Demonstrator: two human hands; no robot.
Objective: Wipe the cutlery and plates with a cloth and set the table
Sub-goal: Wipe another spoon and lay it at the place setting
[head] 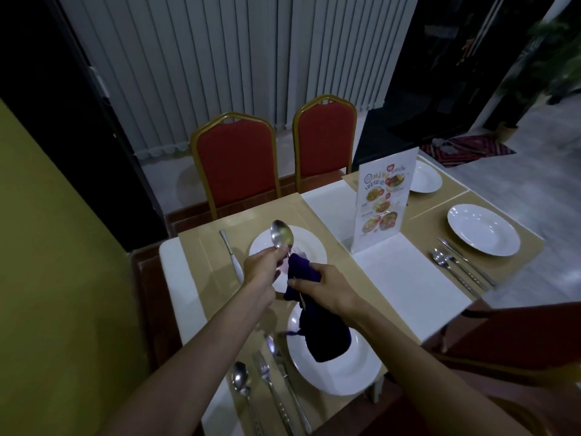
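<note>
The left hand (262, 265) pinches a spoon (282, 236) by its neck. The spoon stands almost straight up, with its bowl above the fingers and its handle going down into a purple cloth (309, 306). The right hand (327, 289) squeezes that cloth tight just beside the left hand. Both are held over a white plate (308, 247).

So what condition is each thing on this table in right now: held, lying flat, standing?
Left hand: gripping the spoon.
Spoon: held up, bowl raised over the far plate.
Right hand: clutching the cloth.
Purple cloth: bunched, hanging down over the near plate.
Near plate: lying flat.
Far plate: lying flat.
Knife: lying left of the far plate.
Menu card: standing upright.
</note>
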